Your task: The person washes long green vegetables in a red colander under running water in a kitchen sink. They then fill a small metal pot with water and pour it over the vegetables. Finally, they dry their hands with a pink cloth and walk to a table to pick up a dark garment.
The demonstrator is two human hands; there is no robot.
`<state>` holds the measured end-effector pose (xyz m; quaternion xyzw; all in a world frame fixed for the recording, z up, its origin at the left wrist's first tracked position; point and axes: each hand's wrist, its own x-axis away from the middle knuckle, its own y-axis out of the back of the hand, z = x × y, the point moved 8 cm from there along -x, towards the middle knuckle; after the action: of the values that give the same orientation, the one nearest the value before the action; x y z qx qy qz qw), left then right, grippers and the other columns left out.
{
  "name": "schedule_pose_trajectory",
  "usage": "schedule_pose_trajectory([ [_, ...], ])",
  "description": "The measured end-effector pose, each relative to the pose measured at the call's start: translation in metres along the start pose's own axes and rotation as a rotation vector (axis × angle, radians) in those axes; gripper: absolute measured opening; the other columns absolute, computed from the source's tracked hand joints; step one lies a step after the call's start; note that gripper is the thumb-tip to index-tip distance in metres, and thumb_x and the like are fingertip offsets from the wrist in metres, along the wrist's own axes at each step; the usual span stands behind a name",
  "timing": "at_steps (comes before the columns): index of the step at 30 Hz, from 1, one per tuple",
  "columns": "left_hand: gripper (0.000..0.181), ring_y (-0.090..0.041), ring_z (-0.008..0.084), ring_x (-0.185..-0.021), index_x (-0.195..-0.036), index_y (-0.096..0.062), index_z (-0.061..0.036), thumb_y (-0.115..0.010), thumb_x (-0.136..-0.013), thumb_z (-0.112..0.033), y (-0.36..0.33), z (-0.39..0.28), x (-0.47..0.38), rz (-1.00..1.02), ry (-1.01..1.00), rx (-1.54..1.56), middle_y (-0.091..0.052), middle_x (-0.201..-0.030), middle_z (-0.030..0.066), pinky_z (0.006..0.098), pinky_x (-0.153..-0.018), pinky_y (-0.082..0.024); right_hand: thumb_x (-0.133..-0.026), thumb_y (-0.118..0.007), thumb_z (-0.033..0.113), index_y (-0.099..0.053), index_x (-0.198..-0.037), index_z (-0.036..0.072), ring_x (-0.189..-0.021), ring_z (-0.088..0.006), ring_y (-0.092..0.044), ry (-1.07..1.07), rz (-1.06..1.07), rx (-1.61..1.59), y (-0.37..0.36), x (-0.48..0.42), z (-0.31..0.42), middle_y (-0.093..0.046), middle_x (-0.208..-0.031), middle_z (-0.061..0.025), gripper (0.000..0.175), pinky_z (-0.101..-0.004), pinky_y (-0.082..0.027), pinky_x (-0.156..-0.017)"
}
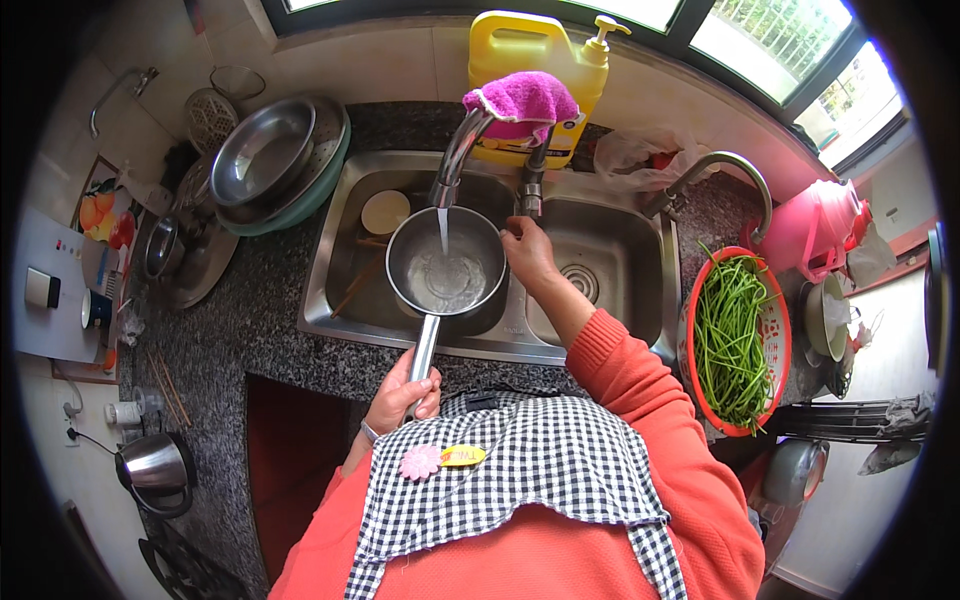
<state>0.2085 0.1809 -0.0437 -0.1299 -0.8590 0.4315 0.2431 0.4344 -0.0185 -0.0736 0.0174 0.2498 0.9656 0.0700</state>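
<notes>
My left hand [401, 394] is closed around the handle of a metal saucepan [448, 307]. The pan is held over the left bowl of a stainless steel double sink [487, 346]. Water runs into it from a chrome faucet [459, 157], and some water lies in the pan. My right hand [529, 249] is at the pan's right rim, below the faucet's upright body [531, 196]; whether its fingers grip anything is hard to tell. A pink cloth [525, 101] hangs over the faucet. In the left bowl are a round pale object [385, 212] and wooden chopsticks [356, 285].
A red-rimmed basin [781, 337] of long green vegetable stems [731, 337] stands right of the sink. Stacked metal bowls [262, 154] are at the left. Behind the faucet stands a yellow pump jug [517, 45]. A second curved faucet [724, 159] rises at the right, near an electric kettle [154, 465] far left.
</notes>
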Motion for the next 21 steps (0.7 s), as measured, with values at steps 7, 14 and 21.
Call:
schedule_pose_trajectory([
  [7,0.046,-0.048,0.0102,-0.055,-0.13,-0.033,-0.0034,-0.052,-0.088,0.001,0.001,-0.001,0.006,-0.024,0.023,0.054,-0.055,-0.09,0.0099,0.024,-0.048,-0.039,-0.082,-0.064,0.018,-0.062,-0.109,0.0,-0.098,-0.0338,-0.064,0.028,-0.008,0.027,0.004,-0.001,0.006,-0.066,-0.101,-0.02,0.032,-0.0402,-0.049,-0.087],
  [14,0.047,-0.048,0.0104,-0.056,-0.13,-0.031,-0.0037,-0.051,-0.088,0.002,0.006,0.003,0.007,-0.006,0.032,0.074,-0.054,-0.092,0.0106,0.0235,-0.048,-0.038,-0.082,-0.064,0.018,-0.062,-0.108,0.0,-0.096,-0.0342,-0.064,0.022,-0.007,0.023,0.004,-0.003,0.004,-0.066,-0.101,-0.0204,0.032,-0.04,-0.05,-0.086],
  [21,0.051,-0.047,0.01,-0.055,-0.132,-0.03,-0.0041,-0.051,-0.086,0.002,0.014,0.009,0.01,-0.03,0.039,0.029,-0.055,-0.091,0.0102,0.023,-0.048,-0.038,-0.084,-0.064,0.015,-0.058,-0.107,0.0,-0.091,-0.0306,-0.065,0.022,-0.082,0.087,0.018,-0.008,0.011,-0.068,-0.096,-0.0161,0.028,-0.0378,-0.05,-0.081],
])
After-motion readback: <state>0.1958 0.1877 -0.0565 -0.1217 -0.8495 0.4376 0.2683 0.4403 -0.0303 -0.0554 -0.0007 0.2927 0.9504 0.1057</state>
